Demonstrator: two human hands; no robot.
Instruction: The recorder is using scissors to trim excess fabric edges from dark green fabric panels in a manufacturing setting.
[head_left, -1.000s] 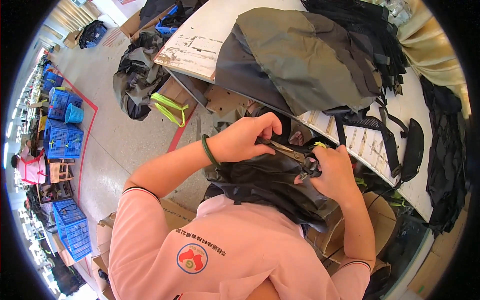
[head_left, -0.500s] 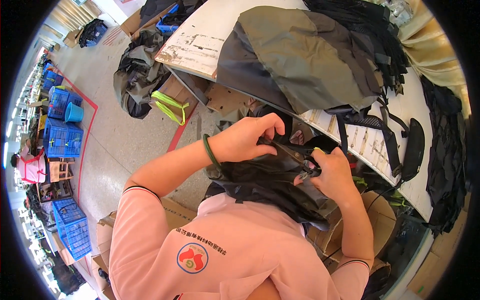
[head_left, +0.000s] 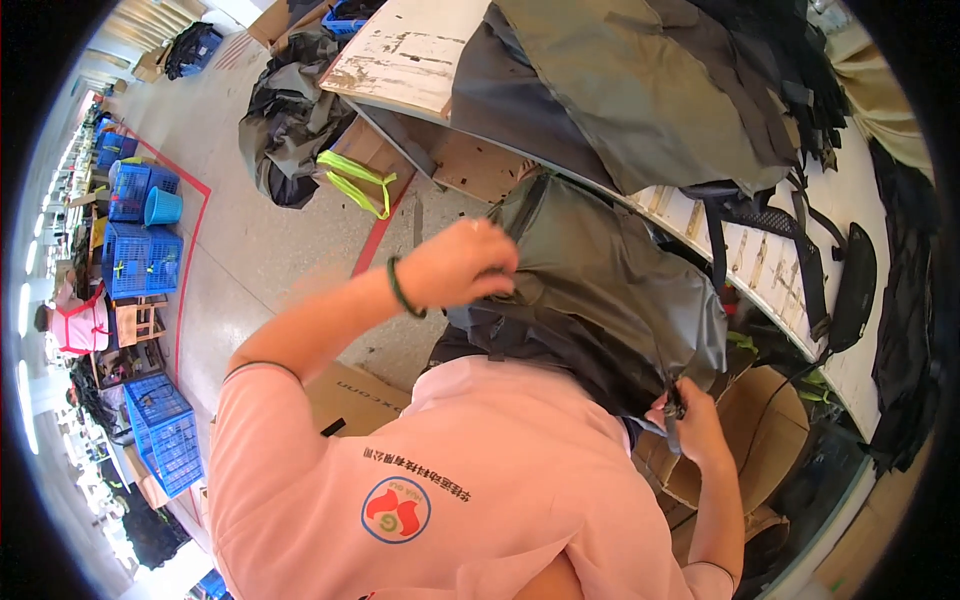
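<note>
A dark olive-grey coated-fabric bag (head_left: pixel 620 270) lies spread across my lap, with a black zip-like strip near its far left corner. My left hand (head_left: pixel 462 265) hovers by the bag's left edge, smeared by motion. Its fingers look curled, but whether anything is between them does not show. At the bag's near right corner my right hand (head_left: pixel 697 420) is closed around a small dark item (head_left: pixel 674 404). A flat grey end points down from it; its kind is not clear.
A worn white table (head_left: pixel 400 62) ahead carries a large olive-and-black fabric piece (head_left: pixel 640 95) and a black padded strap (head_left: pixel 855 285). Open cardboard boxes (head_left: pixel 775 425) stand at my right. Neon-yellow strips (head_left: pixel 358 182) hang from a box. Blue crates (head_left: pixel 140 262) line the far left.
My right hand has moved down and right to the bag's corner. The left hand has drawn back slightly left. The bag now lies more spread out over my lap.
</note>
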